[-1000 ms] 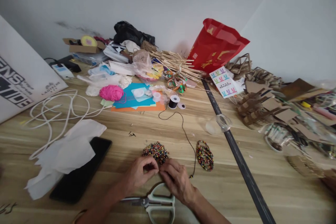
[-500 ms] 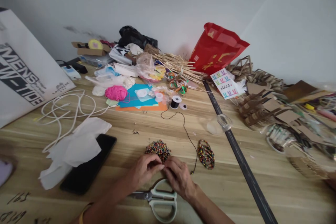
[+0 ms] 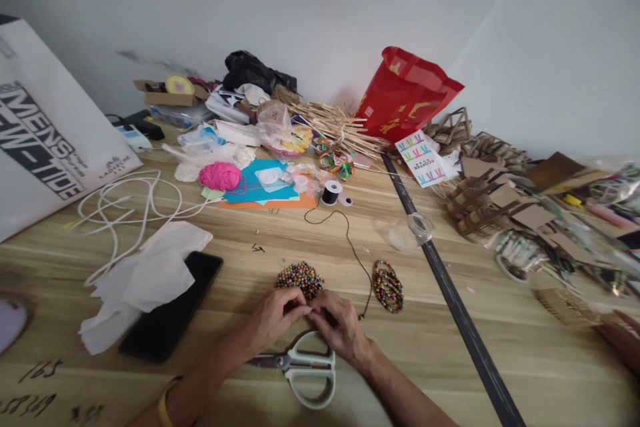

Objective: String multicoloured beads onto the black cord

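My left hand (image 3: 280, 315) and my right hand (image 3: 341, 324) meet fingertip to fingertip at the near edge of a pile of multicoloured beads (image 3: 300, 278). Both are closed in a pinch; what lies between the fingers is too small to make out. A black cord (image 3: 356, 250) runs from a spool (image 3: 331, 193) down to beside my right hand, with a small bead or knot at its end. Right of that lies a coil of strung beads (image 3: 388, 286). Below my hands are scissors (image 3: 313, 371) with pale green handles, blades pointing left.
At left lie a black phone (image 3: 173, 307), white tissue (image 3: 145, 280) and a white cable (image 3: 113, 230). Pink yarn (image 3: 220, 176), blue paper (image 3: 260, 181) and a red bag (image 3: 405, 95) stand behind. A dark strip (image 3: 450, 293) crosses the table. Part of another person's arm (image 3: 620, 337) shows at right.
The view has shifted slightly, moving the things on the right a little leftward. My hands stay pinched together in front of the bead pile.
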A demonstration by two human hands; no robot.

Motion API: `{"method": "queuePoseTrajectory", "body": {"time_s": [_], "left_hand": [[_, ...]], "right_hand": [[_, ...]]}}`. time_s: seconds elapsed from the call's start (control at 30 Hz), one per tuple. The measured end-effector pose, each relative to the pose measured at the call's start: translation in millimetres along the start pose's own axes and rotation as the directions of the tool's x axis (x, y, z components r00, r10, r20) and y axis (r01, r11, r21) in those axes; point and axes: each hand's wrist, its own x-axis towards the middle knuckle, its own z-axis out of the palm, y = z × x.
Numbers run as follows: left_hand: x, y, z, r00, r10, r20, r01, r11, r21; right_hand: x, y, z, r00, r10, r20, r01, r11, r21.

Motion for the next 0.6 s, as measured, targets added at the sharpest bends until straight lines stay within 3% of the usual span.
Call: {"method": "queuePoseTrajectory", "body": {"time_s": [0.6], "left_hand": [[1.3, 2.4, -2.0, 1.000, -0.006, 0.027, 0.007, 0.999, -0.045]], "right_hand": [[0.6, 0.9, -0.5, 0.998, 0.061, 0.005, -0.061, 0.997, 0.039]]}}
